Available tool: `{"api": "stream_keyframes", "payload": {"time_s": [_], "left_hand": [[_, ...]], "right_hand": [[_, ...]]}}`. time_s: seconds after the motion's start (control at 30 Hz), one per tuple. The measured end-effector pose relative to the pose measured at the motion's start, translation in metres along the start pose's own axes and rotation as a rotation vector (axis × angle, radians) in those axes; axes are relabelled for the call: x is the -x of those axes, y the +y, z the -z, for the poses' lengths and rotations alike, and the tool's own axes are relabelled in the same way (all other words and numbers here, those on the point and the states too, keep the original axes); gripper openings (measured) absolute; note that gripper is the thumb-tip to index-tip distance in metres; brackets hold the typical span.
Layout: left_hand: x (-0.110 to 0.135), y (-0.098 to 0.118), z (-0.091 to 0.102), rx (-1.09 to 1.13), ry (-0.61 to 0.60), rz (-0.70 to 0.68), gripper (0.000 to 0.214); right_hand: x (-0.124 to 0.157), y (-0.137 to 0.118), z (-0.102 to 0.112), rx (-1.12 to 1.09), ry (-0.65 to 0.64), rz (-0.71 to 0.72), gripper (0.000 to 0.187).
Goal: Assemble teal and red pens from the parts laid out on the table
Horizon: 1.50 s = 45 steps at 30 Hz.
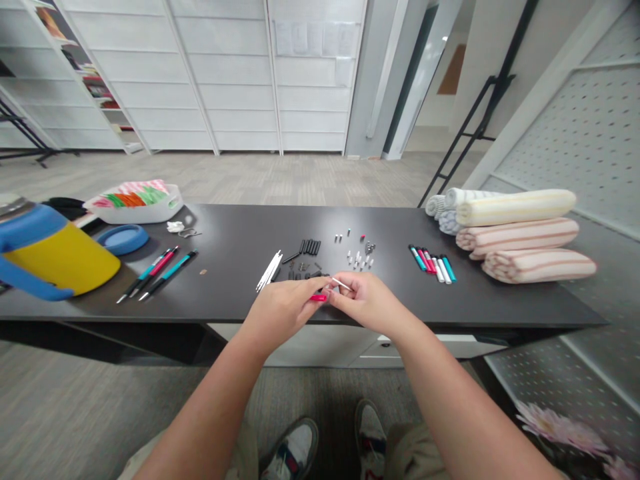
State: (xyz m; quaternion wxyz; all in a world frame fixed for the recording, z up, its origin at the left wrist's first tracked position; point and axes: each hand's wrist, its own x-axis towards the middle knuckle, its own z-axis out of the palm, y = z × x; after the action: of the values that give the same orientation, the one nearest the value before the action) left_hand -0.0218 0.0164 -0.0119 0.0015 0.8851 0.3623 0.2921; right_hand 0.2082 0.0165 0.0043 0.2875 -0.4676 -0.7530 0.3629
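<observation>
My left hand (287, 302) is closed on a pink pen barrel (319, 298) above the table's front edge. Fingertips of both hands meet there. A thin white pen refill (341, 284) lies in the closed fingers of my right hand (367, 300). Just beyond the hands are black pen parts (310, 247), small springs (303, 267) and little white-and-silver pieces (359, 260). White refills (269, 271) lie in a bundle to the left. Coloured and white pen barrels (433, 264) form a row to the right.
Whole pens (157, 273) lie at the left of the dark table (235, 233), near a yellow-and-blue jug (60, 250), a blue lid (123, 239) and a white basket (135, 210). Rolled towels (525, 233) are stacked at the right, beside a perforated panel (595, 133).
</observation>
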Motion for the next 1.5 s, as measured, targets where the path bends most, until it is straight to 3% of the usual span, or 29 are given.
{"api": "stream_keyframes", "payload": {"time_s": [0.27, 0.4, 0.5, 0.57, 0.73, 0.97, 1.2, 1.5], "left_hand": [[0.001, 0.003, -0.004, -0.075, 0.161, 0.100, 0.028], [-0.001, 0.002, -0.007, -0.071, 0.168, 0.208, 0.032], [-0.003, 0.003, -0.008, -0.200, 0.196, 0.196, 0.021], [-0.004, 0.005, -0.007, -0.293, 0.195, 0.165, 0.011], [-0.007, 0.008, -0.003, -0.389, 0.170, 0.196, 0.013], [-0.008, 0.008, 0.001, -0.402, 0.117, 0.127, 0.016], [-0.010, 0.010, 0.003, -0.445, 0.116, 0.190, 0.015], [-0.011, 0.011, 0.004, -0.415, 0.055, 0.098, 0.018]], "right_hand": [[-0.004, -0.007, -0.013, -0.236, 0.041, -0.069, 0.032], [-0.001, -0.012, -0.015, -0.135, 0.176, -0.050, 0.020], [0.002, -0.013, -0.011, -0.035, 0.171, 0.007, 0.016], [0.003, -0.013, -0.009, 0.010, 0.152, 0.037, 0.018], [0.002, -0.012, -0.008, 0.113, 0.138, 0.094, 0.015], [0.002, -0.012, -0.011, 0.177, 0.141, 0.147, 0.012], [0.001, -0.013, -0.012, 0.207, 0.163, 0.120, 0.011], [0.005, -0.015, -0.006, 0.252, 0.119, 0.093, 0.017]]}}
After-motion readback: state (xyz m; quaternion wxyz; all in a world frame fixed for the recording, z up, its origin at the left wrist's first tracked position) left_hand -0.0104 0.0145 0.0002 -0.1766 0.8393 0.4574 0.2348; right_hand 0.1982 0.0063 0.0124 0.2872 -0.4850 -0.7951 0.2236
